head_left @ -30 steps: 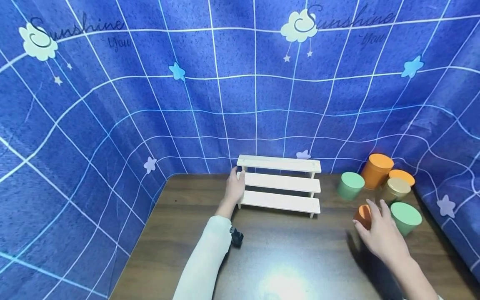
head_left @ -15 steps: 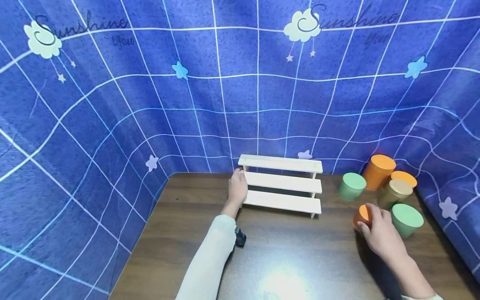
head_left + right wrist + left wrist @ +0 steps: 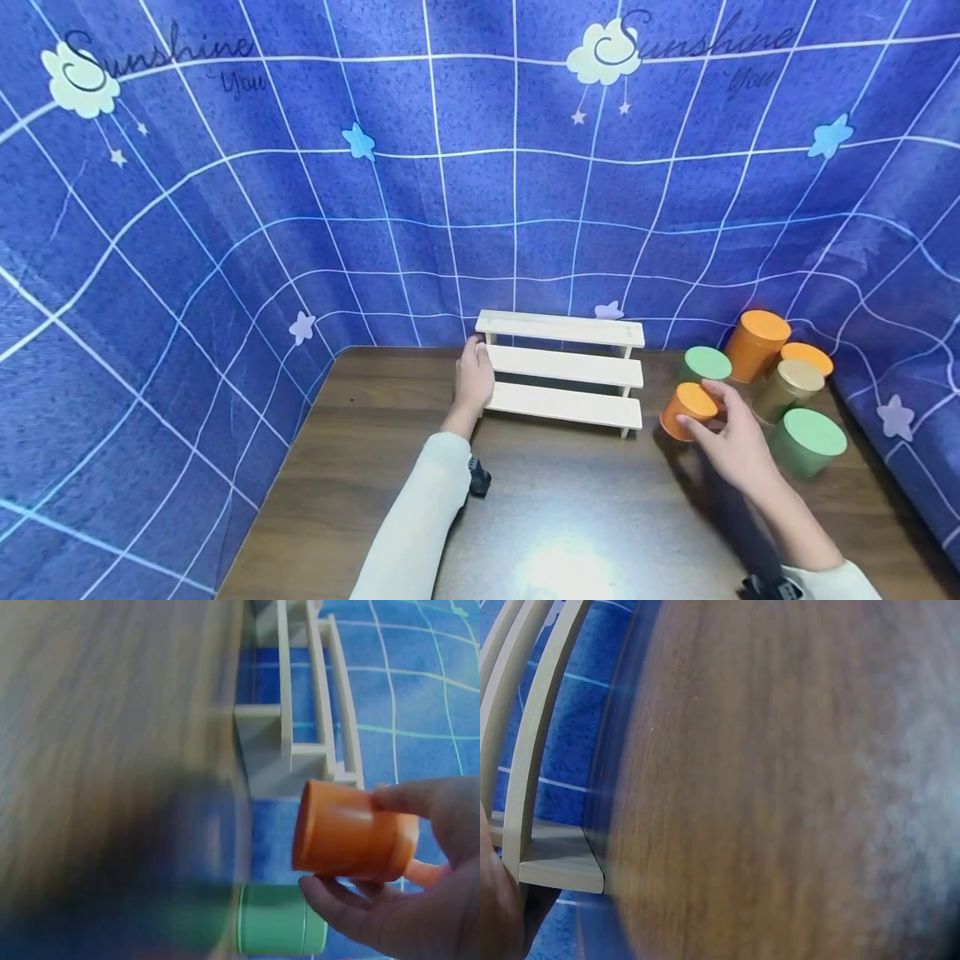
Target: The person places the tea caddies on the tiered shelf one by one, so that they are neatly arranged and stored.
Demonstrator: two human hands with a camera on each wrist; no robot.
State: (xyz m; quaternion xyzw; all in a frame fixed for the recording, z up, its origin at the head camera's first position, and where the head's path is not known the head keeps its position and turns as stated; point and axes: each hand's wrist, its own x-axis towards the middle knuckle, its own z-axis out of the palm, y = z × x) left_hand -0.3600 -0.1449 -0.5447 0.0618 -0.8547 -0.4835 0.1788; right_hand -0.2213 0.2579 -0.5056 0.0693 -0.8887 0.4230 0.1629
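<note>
Holding the small orange tin [image 3: 684, 417] up near the rack [image 3: 562, 365] looks to be the step in hand: the right hand [image 3: 741, 446] grasps it between thumb and fingers, and the right wrist view suggests its base is off the table [image 3: 337, 483]. The tin sits apart from the rack, just beyond its right end. The left hand [image 3: 474, 377] grips the rack's left end, probably to steady it. If one of the three boards is to take the tin, the next move calls for raising it, bringing it over that board and lowering it flat, since the boards look narrow and a tilted base might slip off. Just behind the tin stands a small green tin [image 3: 707, 364]; whether the two touch is hard to tell, and a backward swing could knock it. Farther right, bunched close, are a tall orange tin [image 3: 757, 346], a gold tin [image 3: 789, 390] and a partly hidden orange tin [image 3: 810, 357], with a large green tin [image 3: 810, 440] beside the right hand. A blue curtain [image 3: 420, 192] hangs behind
</note>
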